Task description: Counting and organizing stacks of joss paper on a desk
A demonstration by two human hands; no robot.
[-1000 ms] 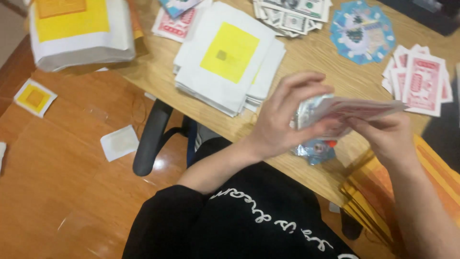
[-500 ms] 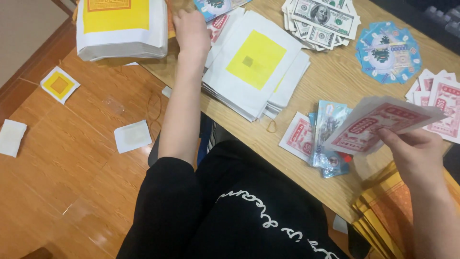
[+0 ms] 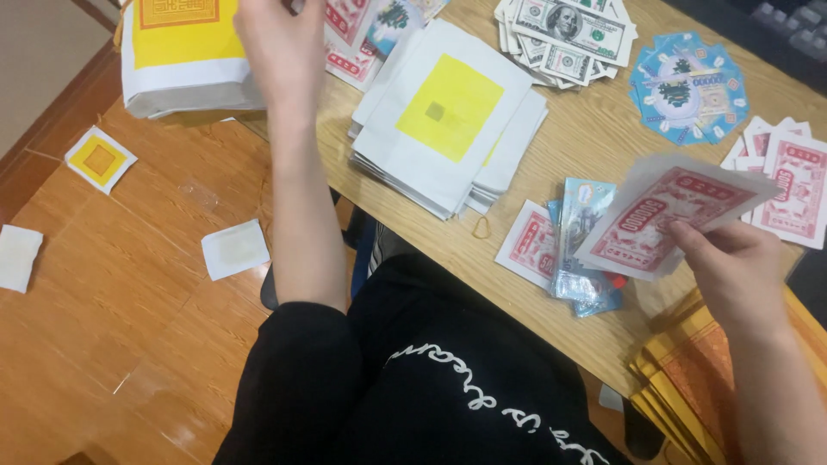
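My right hand [image 3: 732, 267] grips a fanned bundle of red-and-white paper notes [image 3: 672, 211] above the desk's near edge. Just left of it, a few blue notes [image 3: 586, 250] and a red note [image 3: 530, 241] lie on the wooden desk [image 3: 577, 159]. My left hand [image 3: 277, 47] is stretched far up to the desk's back left, between a thick white stack with a yellow top [image 3: 177, 52] and some red notes [image 3: 345, 34]. Its fingertips are cut off by the frame's top edge, so what they touch is hidden.
A stack of white sheets with yellow squares [image 3: 448, 112] sits mid-desk, with grey-green banknotes [image 3: 564, 30] and a round fan of blue notes [image 3: 689, 86] behind it. More red notes [image 3: 788, 172] lie at the right. Orange-yellow paper [image 3: 689, 362] hangs at the lower right. Loose sheets [image 3: 234, 248] litter the floor.
My left hand let go of the bundle of notes and reached up and left to the far side of the desk. My right hand kept the fanned notes.
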